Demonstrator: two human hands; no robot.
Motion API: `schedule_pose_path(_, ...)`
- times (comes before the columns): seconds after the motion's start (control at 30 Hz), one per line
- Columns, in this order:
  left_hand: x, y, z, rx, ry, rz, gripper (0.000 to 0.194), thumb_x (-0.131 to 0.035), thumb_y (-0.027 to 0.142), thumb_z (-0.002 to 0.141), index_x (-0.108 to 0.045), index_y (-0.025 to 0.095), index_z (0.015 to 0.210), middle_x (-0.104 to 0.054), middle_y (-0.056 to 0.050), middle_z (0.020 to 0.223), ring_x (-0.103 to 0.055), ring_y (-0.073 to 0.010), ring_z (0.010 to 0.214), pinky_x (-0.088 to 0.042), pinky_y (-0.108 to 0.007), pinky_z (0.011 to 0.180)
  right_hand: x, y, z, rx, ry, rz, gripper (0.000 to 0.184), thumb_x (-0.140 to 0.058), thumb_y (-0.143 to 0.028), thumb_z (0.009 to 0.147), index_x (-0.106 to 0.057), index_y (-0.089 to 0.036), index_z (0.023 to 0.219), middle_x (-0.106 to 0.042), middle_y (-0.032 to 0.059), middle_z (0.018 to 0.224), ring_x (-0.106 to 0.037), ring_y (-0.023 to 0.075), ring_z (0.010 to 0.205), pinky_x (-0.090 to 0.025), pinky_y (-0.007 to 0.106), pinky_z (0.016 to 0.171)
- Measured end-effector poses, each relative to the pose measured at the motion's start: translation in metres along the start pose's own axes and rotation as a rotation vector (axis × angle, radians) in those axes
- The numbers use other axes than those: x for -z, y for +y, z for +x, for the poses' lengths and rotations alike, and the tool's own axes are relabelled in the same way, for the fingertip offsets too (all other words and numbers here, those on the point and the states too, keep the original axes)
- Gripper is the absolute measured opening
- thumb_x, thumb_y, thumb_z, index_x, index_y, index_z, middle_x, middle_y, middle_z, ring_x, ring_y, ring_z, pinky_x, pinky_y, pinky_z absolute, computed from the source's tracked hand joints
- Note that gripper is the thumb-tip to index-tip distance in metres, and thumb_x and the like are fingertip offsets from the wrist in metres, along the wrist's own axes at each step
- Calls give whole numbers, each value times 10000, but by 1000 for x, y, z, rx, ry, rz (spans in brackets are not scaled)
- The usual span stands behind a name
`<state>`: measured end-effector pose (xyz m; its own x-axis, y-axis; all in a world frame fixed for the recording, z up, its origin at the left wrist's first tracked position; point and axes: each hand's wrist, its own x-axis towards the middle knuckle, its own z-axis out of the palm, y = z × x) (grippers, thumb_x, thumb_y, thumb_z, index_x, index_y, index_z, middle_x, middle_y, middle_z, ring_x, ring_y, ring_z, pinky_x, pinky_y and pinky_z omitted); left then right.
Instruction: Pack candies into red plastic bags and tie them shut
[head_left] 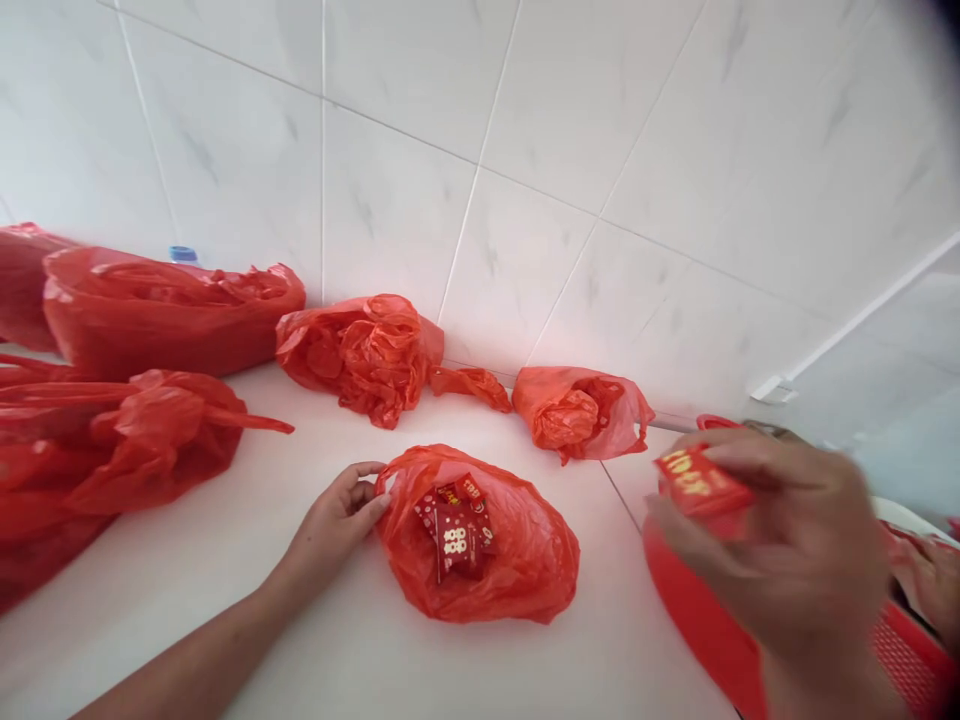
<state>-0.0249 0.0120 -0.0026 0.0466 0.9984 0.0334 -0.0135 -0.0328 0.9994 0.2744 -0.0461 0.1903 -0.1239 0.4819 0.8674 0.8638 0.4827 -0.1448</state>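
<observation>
An open red plastic bag (525,540) lies on the white surface in front of me. Several small red packets (457,530) with gold print rest inside it. My left hand (341,515) pinches the left rim of this bag between thumb and fingers. On the right, my right hand (795,540), somewhat blurred, grips a small red packet (701,483) with yellow lettering. That hand is raised in front of a red container (686,575) and partly hides it.
Crumpled red plastic bags (360,350) and another bag (577,405) lie along the tiled wall (420,180). Fuller bags (172,320) stand at left, near a knotted bag (150,440). A blue cap (183,254) shows behind them. A red basket (911,640) is at right.
</observation>
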Motion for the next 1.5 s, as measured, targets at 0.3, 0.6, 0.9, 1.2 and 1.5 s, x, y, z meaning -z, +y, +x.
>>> schedule_pose_path(0.3,0,-4,2,-14,18,43,447,-567,470,815,-500,221,1181,-611,27,701,-568,-161,611,-430,-277,602,-100,16,-92,-259,-758,64,275,-593,-390,782,-557,-265,1025,-644,4,976,-605,159,709,-480,288,646)
schedule_pose_path(0.6,-1,3,-2,6,25,43,451,-571,451,820,-494,224,1203,-604,22,706,-563,-166,620,-421,-273,603,-75,71,-129,-971,-579,204,478,-506,-594,795,-552,-233,1105,-640,51,929,-587,199,747,-437,305,636)
schedule_pose_path(0.9,-7,33,3,39,40,-74,277,-667,409,744,-653,184,904,-662,-14,767,-584,-161,675,-450,-275,642,-83,69,-115,-1175,-519,724,325,-688,-472,698,-567,-188,800,-584,-16,669,-524,125,575,-396,240,526)
schedule_pose_path(1.2,-15,125,24,-297,176,-355,225,-677,377,748,-568,203,840,-578,28,771,-546,-114,673,-475,-245,650,-77,60,-38,-1004,-59,962,309,-719,-463,687,-584,-203,785,-588,-18,720,-538,125,644,-456,242,607)
schedule_pose_path(1.5,-26,178,29,-395,67,-346,217,-695,353,728,-556,188,746,-562,35,664,-516,-95,561,-433,-221,548,-69,85,-13,-899,-54,743,276,-708,-406,708,-673,-196,884,-543,-28,631,-478,112,588,-383,216,521)
